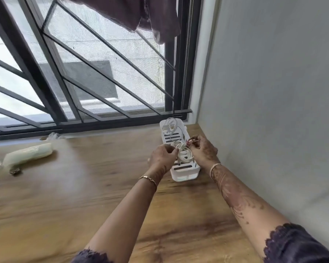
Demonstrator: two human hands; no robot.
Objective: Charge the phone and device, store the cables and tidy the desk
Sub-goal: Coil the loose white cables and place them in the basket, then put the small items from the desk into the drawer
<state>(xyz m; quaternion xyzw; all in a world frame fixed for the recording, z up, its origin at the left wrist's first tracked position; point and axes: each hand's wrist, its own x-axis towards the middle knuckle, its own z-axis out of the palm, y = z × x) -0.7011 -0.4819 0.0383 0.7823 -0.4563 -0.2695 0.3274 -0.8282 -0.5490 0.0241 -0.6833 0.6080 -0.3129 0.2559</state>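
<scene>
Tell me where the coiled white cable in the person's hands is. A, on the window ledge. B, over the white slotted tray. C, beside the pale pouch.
B: the left hand and right hand hold the coiled cable over the white slotted tray.

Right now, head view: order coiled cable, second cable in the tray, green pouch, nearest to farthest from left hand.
1. coiled cable: held in the left hand, above the tray.
2. second cable: at the tray's far end, beyond the hand.
3. green pouch: far left on the desk.
</scene>
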